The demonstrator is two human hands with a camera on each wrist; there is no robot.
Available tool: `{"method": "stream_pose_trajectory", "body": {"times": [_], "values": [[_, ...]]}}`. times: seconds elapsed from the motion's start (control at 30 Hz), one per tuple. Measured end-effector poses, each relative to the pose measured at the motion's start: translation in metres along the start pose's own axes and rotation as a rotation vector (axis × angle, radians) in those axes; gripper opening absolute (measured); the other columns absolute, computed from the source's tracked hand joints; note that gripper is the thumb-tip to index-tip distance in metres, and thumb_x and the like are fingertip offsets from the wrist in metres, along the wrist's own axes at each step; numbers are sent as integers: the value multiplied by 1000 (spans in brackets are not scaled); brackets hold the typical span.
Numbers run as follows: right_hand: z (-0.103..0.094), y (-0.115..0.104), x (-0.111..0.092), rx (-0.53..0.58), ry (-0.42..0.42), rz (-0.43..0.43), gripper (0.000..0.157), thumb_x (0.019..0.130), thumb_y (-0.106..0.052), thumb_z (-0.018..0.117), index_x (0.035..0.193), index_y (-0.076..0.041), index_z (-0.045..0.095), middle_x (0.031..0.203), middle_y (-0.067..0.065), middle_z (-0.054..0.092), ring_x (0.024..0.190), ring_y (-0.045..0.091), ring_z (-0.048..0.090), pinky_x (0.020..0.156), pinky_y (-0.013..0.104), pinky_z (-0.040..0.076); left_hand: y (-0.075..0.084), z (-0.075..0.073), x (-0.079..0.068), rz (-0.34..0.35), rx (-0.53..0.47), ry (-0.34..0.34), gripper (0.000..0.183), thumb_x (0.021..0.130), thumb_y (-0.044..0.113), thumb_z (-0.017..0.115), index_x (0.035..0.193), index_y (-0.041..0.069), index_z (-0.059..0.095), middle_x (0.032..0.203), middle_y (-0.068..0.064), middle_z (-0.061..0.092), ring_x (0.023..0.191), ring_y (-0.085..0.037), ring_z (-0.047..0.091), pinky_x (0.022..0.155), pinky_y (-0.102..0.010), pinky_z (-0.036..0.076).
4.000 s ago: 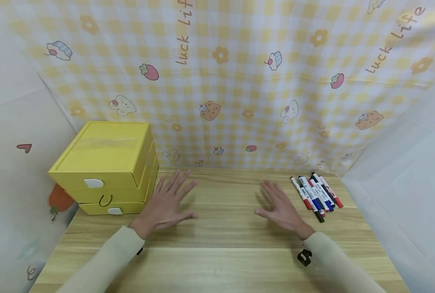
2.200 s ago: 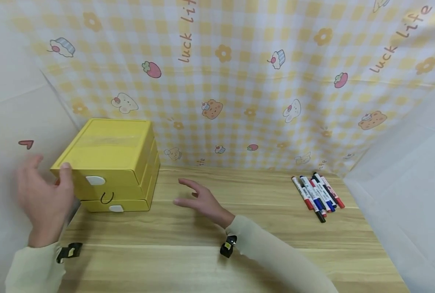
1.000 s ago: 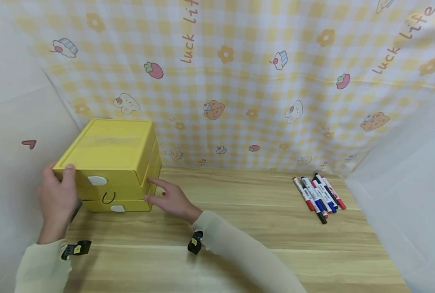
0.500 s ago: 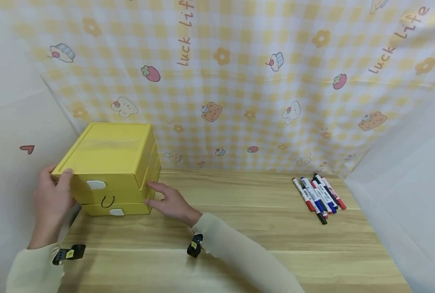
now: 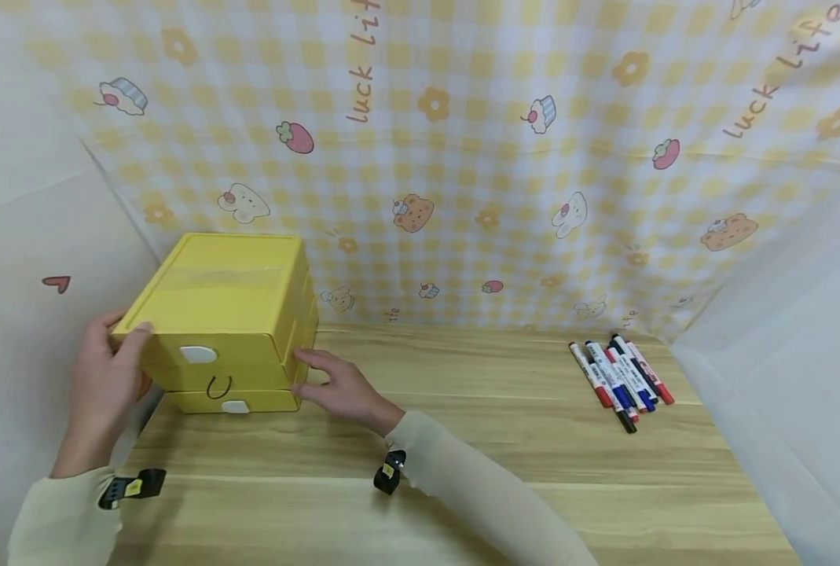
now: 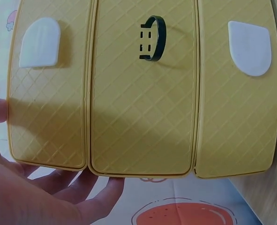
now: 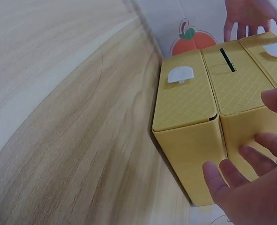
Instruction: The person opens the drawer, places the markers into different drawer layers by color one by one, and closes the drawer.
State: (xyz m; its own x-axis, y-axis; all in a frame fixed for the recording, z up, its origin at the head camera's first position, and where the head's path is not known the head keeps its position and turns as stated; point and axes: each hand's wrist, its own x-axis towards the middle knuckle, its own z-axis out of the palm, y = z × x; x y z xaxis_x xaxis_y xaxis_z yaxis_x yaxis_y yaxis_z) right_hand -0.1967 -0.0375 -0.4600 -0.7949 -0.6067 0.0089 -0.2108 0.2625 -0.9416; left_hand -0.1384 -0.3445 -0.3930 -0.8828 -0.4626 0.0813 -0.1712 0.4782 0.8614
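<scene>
so the yellow drawer box sits toward the left end of the wooden table, three drawers stacked, front facing the person. top and bottom drawers each have a white tab, top tab and bottom tab, and the middle one has a dark loop handle.

left hand has it by the upper left front corner, thumb on the top edge and fingers bent round the left side, so that's a real grip. right hand is looser: fingers spread apart, tips touching the right side, thumb out near the front edge, not wrapped round anything. from the right wrist that hand blocks a chunk of the box's side, and in the head view the left hand hides the corner it's on.

both wrists wear dark straps, left strap and right strap. white cloth wall is just beside the box on the left, checkered curtain behind. way over on the right, a loose pile of markers with red, blue and black caps, well apart from both hands.
</scene>
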Motion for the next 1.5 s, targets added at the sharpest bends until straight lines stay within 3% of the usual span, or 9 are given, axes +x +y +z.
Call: {"method": "stream_pose_trajectory", "body": {"times": [0.07, 0.17, 0.27, 0.4, 0.6, 0.83, 1.03, 1.3, 1.5], "values": [[-2, 0, -1, 5, 10, -9, 64, 107, -32, 74, 165, -16, 53, 171, -3, 45, 153, 19, 46, 112, 29, 51, 1, 0, -1, 10, -34, -19, 53, 116, 43, 49, 159, 14, 39, 92, -9, 51, 58, -19, 45, 46, -30, 42], [-4, 1, -3, -5, 27, -23, 61, 106, -29, 74, 163, -14, 55, 169, -3, 48, 150, 19, 51, 105, 22, 53, 3, 2, -4, 24, -46, -29, 51, 116, 42, 49, 158, 14, 39, 89, -4, 47, 55, -16, 43, 47, -28, 41], [-8, 3, -6, -17, 42, -34, 59, 106, -29, 74, 161, -13, 58, 167, -3, 51, 148, 17, 52, 103, 21, 54, 5, 5, -6, 30, -9, -42, 63, 117, 43, 47, 166, 6, 33, 119, -19, 57, 81, -21, 54, 59, -22, 44], [-13, 5, -9, -25, 66, -49, 55, 105, -26, 73, 157, -11, 62, 163, -2, 56, 144, 18, 56, 100, 21, 56, 5, 10, -8, 36, 3, -64, 69, 117, 44, 44, 172, 6, 26, 162, -28, 42, 116, -26, 51, 77, -18, 44], [-20, 8, -13, -29, 85, -62, 51, 104, -23, 74, 153, -8, 66, 160, -1, 59, 143, 25, 59, 101, 21, 56, 6, 18, -10, 85, -31, -76, 67, 118, 41, 45, 171, 3, 28, 160, -27, 43, 110, -14, 51, 77, -13, 45], [-30, 9, -20, -43, 97, -64, 48, 104, -22, 74, 149, -7, 69, 158, 2, 62, 141, 34, 61, 99, 23, 58, 10, 23, -12, 87, 6, -88, 69, 117, 45, 46, 171, 7, 29, 165, -30, 42, 116, -28, 53, 72, -11, 43], [-37, 13, -25, -51, 107, -65, 47, 104, -24, 74, 147, -6, 70, 156, 2, 64, 140, 35, 61, 98, 23, 58, 11, 28, -15, 131, -6, -118, 67, 117, 44, 47, 170, 6, 31, 161, -31, 45, 109, -11, 53, 75, -12, 43], [-46, 18, -33, -41, 120, -59, 43, 105, -24, 74, 144, -6, 73, 151, 3, 68, 138, 27, 64, 98, 24, 59, 15, 36, -19, 149, 32, -149, 66, 117, 44, 46, 169, 6, 30, 166, -35, 40, 133, -51, 53, 79, -22, 47], [-54, 18, -38, -67, 132, -46, 42, 105, -26, 74, 142, -7, 75, 148, 2, 70, 136, 26, 65, 98, 24, 59, 19, 41, -21, 189, 37, -153, 66, 117, 43, 49, 168, 5, 32, 165, -36, 41, 132, -51, 54, 76, -18, 43]]}}
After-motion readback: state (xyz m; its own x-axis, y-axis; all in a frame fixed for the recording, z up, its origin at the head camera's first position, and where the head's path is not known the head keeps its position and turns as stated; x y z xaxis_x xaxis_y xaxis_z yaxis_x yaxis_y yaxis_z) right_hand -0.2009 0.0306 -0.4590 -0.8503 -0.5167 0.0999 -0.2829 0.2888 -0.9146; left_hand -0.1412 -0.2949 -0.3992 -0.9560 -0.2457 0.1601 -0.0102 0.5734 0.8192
